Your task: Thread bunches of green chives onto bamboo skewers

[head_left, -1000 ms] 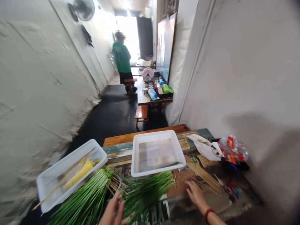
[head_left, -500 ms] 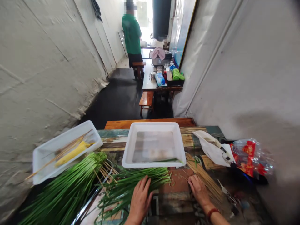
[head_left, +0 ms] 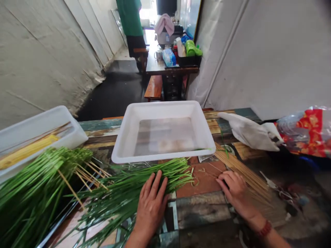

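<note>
My left hand (head_left: pixel 152 196) lies flat with fingers spread on a loose bunch of green chives (head_left: pixel 173 175), whose cut ends point right. My right hand (head_left: pixel 235 189) is closed, with thin bamboo skewers (head_left: pixel 216 168) showing at its fingertips; their other ends are hidden. Just beyond it, a pile of bamboo skewers (head_left: pixel 248 175) slants across the patterned table. Behind the chives stands a white plastic tub (head_left: pixel 162 158), with a few green strands inside. At left, threaded chives (head_left: pixel 59 162) lie heaped, their skewer ends sticking out to the right.
Another white tub (head_left: pixel 77 132) at left holds yellow food on skewers. To the right are a white cloth-like bag (head_left: pixel 245 132), red-and-clear plastic packaging (head_left: pixel 310 131) and scissors (head_left: pixel 281 191). A person in green (head_left: pixel 130 20) stands near a farther table (head_left: pixel 152 65).
The view has tilted down and come closer to the table. Both hands keep nearly the same places, the left on the chives and the right by the skewer pile.
</note>
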Demonstrator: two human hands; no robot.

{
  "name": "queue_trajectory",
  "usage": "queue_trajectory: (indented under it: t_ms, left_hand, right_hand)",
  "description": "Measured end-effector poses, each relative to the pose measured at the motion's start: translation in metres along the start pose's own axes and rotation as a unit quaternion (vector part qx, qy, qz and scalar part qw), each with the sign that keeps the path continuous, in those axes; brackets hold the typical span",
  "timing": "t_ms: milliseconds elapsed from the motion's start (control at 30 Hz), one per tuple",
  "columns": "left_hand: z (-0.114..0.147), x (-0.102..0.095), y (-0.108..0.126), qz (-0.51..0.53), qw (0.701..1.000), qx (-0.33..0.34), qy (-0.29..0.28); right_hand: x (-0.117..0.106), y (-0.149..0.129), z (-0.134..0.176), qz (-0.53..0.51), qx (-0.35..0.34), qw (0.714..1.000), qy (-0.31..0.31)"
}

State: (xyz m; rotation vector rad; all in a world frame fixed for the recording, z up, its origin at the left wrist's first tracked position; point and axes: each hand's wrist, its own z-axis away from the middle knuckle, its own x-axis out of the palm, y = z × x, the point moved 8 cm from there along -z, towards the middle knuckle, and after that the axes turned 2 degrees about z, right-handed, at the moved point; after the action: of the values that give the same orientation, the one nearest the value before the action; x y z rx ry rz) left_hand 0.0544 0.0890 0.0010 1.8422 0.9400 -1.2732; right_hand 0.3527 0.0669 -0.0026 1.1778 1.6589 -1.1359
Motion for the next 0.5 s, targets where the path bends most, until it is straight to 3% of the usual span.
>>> queue_trajectory:
  t_ms: [167,300,400,500]
  left_hand:
    - [-0.001,-0.009,0.009,-0.023,0.999,0.019,0.044]
    - [0.001,-0.027,0.02,-0.035,0.997,0.035,0.061]
    - [0.017,-0.049,0.017,-0.031,0.994,0.013,0.104]
    - [0.05,-0.072,0.007,0.008,0.988,-0.024,0.15]
  right_hand:
    - [-0.006,-0.006,0.004,0.08,0.003,0.996,0.046]
    - [-0.009,-0.008,0.009,0.104,-0.02,0.99,0.091]
    - [-0.011,-0.009,0.014,0.093,-0.036,0.988,0.12]
    - [-0.012,-0.014,0.015,0.104,-0.064,0.987,0.102]
